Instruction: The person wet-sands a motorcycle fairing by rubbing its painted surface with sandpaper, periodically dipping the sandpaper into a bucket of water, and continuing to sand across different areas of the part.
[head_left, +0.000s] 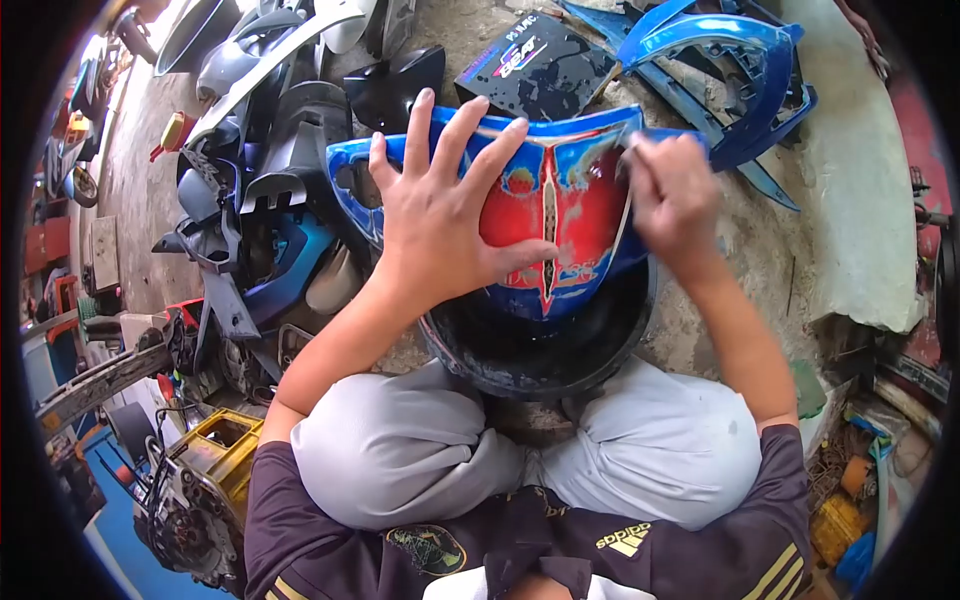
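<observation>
A blue and red motorcycle fairing panel [590, 215] lies across a round black basin [545, 375] in front of my crossed legs. Its paint is worn through in patches, with pale edges and a long narrow slit down the middle. My left hand [440, 205] rests on the panel's left part, fingers spread and thumb near the slit. Against the panel's upper right edge, my right hand [675, 200] is closed and slightly blurred by motion. Whatever its fingers may hold is hidden.
Black plastic motorcycle parts [300, 140] are piled at the left. A wet dark box [535, 65] lies beyond the panel, with blue fairing pieces [720, 50] to its right. An engine block [190, 520] and yellow crate [225, 435] stand at the lower left.
</observation>
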